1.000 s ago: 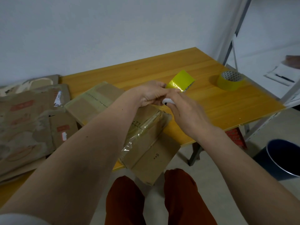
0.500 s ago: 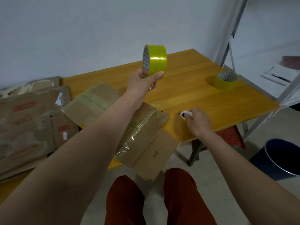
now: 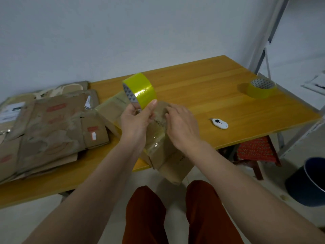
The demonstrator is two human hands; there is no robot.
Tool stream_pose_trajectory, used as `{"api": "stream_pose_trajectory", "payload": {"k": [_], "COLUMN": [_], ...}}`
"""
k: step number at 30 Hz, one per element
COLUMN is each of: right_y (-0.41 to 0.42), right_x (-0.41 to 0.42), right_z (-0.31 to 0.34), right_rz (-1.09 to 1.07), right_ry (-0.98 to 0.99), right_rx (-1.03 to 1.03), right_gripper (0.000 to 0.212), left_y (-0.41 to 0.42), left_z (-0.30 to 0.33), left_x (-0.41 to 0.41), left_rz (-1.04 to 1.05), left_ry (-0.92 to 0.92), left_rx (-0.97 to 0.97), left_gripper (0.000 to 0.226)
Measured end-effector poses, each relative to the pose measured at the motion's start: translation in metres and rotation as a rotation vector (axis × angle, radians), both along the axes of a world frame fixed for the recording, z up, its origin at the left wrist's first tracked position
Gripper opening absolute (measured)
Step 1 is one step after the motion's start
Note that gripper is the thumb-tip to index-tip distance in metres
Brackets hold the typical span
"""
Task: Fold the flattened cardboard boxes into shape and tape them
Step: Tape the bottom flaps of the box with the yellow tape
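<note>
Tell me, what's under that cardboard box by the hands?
The cardboard box lies on the yellow table, its near end overhanging the edge above the floor. Whatever lies beneath its middle is covered.

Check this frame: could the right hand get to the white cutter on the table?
Probably yes. The white cutter lies alone on bare table, just right of the right hand, with nothing between them; that hand's fingers seem to be at the tape.

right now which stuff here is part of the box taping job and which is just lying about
In the job:
- tape roll, held in the left hand
- box under both hands
- right hand at the box
- flat boxes
- cutter
- spare roll

Lying about:
- bin
- red stool
- shelf papers
</note>
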State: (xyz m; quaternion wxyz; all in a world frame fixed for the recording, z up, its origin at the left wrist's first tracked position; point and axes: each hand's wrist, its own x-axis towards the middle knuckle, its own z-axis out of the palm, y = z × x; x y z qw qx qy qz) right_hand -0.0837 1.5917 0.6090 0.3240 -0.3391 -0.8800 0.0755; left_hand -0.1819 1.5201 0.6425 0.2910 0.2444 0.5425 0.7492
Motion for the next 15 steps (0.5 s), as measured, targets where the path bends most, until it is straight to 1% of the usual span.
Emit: {"api": "stream_pose_trajectory", "payload": {"k": [1, 2, 4, 5, 7, 10, 11, 12, 13, 15], "right_y": [0.005, 0.011, 0.023, 0.029, 0.033, 0.026, 0.023, 0.020, 0.017, 0.014], "right_x": [-0.004, -0.007, -0.013, -0.016, -0.022, -0.026, -0.027, -0.029, -0.031, -0.034], "right_z": [0.000, 0.001, 0.003, 0.002, -0.002, -0.009, -0.013, -0.017, -0.022, -0.036], "right_rz": [-0.047, -0.092, -0.187, -0.217, -0.241, -0.290, -0.304, -0.314, -0.333, -0.384], "right_ry": [-0.062, -0.085, -0.051, -0.003, 0.211, 0.705, 0.833, 0.919, 0.955, 0.961], "right_rx": [-0.067, -0.147, -0.300, -0.364, -0.501, -0.722, -0.801, -0.871, -0.918, -0.964], "right_gripper": [0.033, 0.032, 0.028, 0.030, 0.037, 0.040, 0.044, 0.051, 0.063, 0.090], "left_y": [-0.001, -0.001, -0.001, -0.001, 0.000, 0.000, 0.000, 0.000, 0.000, 0.000], "left_z": [0.000, 0.001, 0.002, 0.002, 0.001, 0.000, -0.001, -0.001, -0.002, -0.004], "left_x": [-0.001, -0.003, -0.005, -0.005, -0.006, -0.008, -0.008, -0.009, -0.010, -0.011], "left_rz": [-0.016, -0.040, -0.084, -0.099, -0.123, -0.140, -0.139, -0.138, -0.138, -0.142], "left_ry": [-0.014, -0.034, -0.067, -0.073, -0.082, -0.105, -0.111, -0.109, -0.094, -0.054], "left_rx": [0.011, 0.032, 0.060, 0.062, 0.060, 0.061, 0.058, 0.051, 0.037, 0.004], "left_gripper": [0.016, 0.016, 0.016, 0.016, 0.017, 0.017, 0.017, 0.017, 0.017, 0.016]}}
